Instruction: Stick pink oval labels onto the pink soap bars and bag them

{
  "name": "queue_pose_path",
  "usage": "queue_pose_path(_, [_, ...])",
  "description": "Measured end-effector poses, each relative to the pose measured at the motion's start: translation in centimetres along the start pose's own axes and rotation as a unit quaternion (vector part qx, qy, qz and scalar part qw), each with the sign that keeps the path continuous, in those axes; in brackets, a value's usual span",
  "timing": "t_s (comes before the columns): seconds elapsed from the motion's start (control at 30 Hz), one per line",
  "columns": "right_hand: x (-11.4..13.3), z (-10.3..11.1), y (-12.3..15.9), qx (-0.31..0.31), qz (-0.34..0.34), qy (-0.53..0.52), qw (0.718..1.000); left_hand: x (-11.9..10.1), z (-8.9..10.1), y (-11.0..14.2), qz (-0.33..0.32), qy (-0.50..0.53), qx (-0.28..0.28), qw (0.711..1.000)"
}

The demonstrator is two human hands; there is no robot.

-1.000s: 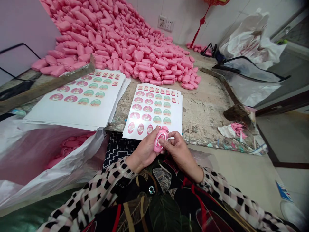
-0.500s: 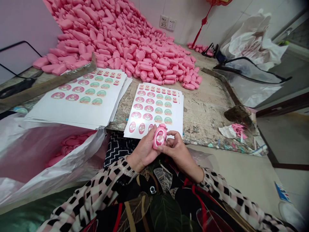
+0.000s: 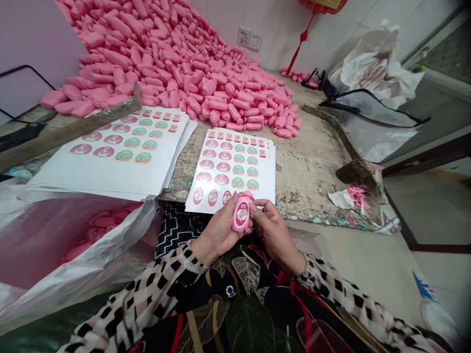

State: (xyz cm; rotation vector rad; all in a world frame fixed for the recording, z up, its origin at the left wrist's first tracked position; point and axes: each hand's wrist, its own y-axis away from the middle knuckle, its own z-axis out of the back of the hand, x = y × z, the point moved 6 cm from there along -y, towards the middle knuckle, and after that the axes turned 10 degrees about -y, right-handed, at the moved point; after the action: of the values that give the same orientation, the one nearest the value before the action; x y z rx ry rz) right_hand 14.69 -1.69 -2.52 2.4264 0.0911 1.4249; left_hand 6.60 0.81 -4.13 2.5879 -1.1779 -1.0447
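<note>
A small pink toy bottle (image 3: 241, 214) with an oval "BABY" sticker on its front is upright between my hands, near the table's front edge. My left hand (image 3: 220, 230) wraps round its left side and underneath, thumb along the edge. On the other side, my right hand (image 3: 271, 226) is closed, its thumb and forefinger pinching at the bottle's right edge. The sticker faces me uncovered. Just beyond lies a sheet of stickers (image 3: 231, 157) in pink and green, with oval ones in the front row, partly hidden by the bottle and hands.
A big heap of pink bottles (image 3: 176, 63) fills the back. More sticker sheets (image 3: 99, 169) lie left under a wooden bar (image 3: 73, 130). A plastic bag (image 3: 121, 250) with pink pieces is at lower left. A hammer (image 3: 353, 169) and scraps (image 3: 356, 196) are on the right.
My right thumb has come off the sticker's face and moved to the bottle's right edge. The bottle was turned a little, and its sticker now shows fully. My left hand keeps its hold.
</note>
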Motion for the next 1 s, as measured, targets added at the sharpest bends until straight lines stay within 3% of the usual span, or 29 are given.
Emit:
queue_pose_path(0.4, [0.2,-0.3,-0.4,0.013,0.008,0.093,0.996,-0.5,0.0,-0.1,-0.051,-0.084,-0.034,0.995])
queue_pose_path(0.6, [0.1,-0.9,-0.6,0.070,-0.001,0.052,0.996,-0.7,-0.3,0.3,-0.080,-0.215,0.046,0.972])
queue_pose_path(0.77, [-0.1,0.4,-1.1,0.022,-0.001,0.027,0.999,-0.7,-0.7,0.7,-0.048,-0.323,0.092,0.941])
queue_pose_path(1.0, [-0.2,0.7,-1.6,0.025,-0.009,0.009,1.000,-0.8,-0.2,0.7,0.010,-0.362,0.134,0.923])
